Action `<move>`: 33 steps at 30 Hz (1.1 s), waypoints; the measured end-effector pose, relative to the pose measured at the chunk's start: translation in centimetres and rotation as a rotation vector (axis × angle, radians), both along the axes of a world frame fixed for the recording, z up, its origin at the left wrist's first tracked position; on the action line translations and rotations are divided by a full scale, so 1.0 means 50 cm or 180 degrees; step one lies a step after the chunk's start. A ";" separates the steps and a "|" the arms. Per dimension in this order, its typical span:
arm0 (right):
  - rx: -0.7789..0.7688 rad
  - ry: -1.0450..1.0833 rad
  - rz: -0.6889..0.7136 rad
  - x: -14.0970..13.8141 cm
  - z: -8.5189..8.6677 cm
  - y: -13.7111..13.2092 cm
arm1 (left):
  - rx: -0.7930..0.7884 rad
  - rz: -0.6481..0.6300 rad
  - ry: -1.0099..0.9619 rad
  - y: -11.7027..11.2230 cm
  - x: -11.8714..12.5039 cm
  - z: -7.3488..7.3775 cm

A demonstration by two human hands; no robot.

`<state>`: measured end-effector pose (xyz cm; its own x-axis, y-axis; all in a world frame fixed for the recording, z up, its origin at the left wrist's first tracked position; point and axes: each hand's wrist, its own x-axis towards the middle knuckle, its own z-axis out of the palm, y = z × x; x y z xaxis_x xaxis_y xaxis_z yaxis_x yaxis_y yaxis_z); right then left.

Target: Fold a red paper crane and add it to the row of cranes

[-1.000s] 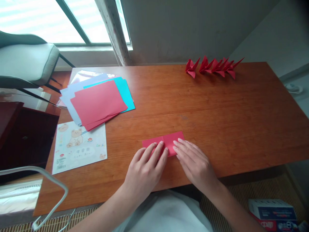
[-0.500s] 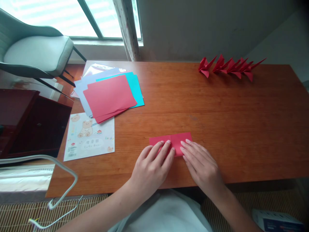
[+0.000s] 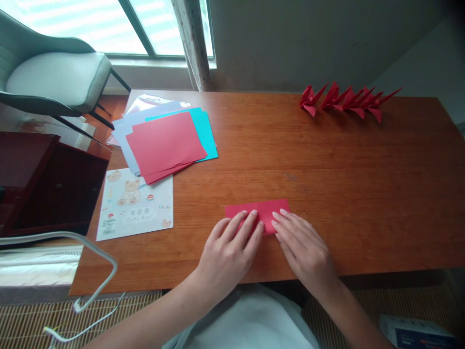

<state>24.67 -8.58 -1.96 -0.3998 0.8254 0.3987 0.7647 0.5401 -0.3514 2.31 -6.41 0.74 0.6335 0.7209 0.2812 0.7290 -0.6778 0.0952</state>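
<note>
A folded red paper strip (image 3: 267, 215) lies flat on the table near its front edge, a crease running across its middle. My left hand (image 3: 232, 242) rests on the strip's left half, fingers apart and slightly bent, fingertips pressing on the paper. On the right end, the outstretched fingers of my right hand (image 3: 303, 240) lie close together and press the paper down. Both hands cover the lower corners of the strip, and the thumbs are partly hidden.
Red sheets (image 3: 167, 143) lie over turquoise paper (image 3: 209, 138) and pale blue sheets at the left. Before them is a white bear-printed sheet (image 3: 136, 208). Several folded red paper cranes (image 3: 339, 99) stand in a row at the back right. A white cable (image 3: 98, 252) hangs at the left edge.
Both hands and the red strip stay in place. The view has shifted very slightly.
</note>
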 end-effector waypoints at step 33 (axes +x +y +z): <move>-0.0022 -0.0032 -0.0022 -0.002 0.005 0.000 | 0.0006 0.0083 -0.0061 0.001 0.003 -0.003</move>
